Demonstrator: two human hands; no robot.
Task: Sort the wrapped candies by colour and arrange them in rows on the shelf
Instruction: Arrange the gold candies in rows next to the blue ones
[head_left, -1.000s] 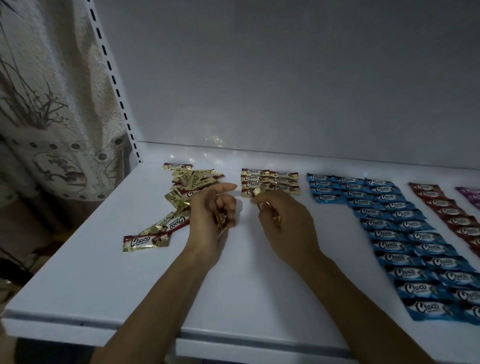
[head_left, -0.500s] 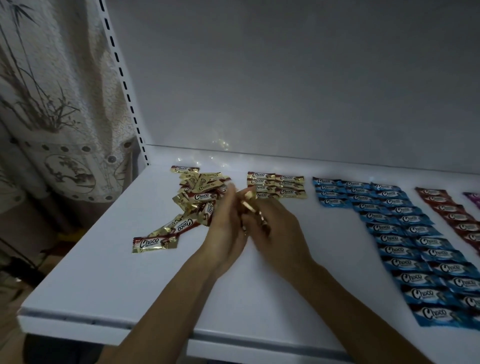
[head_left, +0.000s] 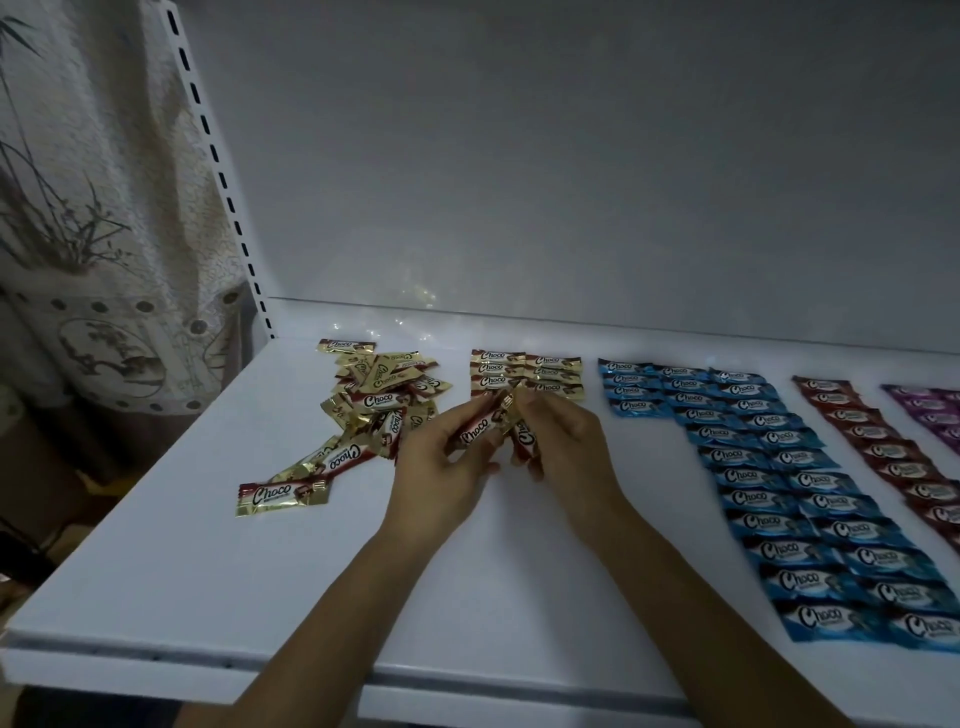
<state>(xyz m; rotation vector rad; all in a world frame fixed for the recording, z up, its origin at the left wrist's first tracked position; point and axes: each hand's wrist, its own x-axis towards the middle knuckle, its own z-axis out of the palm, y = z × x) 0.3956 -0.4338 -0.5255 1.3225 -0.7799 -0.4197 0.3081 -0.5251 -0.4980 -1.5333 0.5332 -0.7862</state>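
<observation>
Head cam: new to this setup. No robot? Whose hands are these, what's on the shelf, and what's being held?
No robot here. A person wears a camera on their head, looking forward and down at their two bare hands, and it is the only view. On the white shelf lie a loose pile of gold candies, a few tidy gold rows, then blue rows, a red column and purple ones at the right edge. The left hand pinches a gold candy. The right hand holds a second gold candy, just in front of the gold rows.
</observation>
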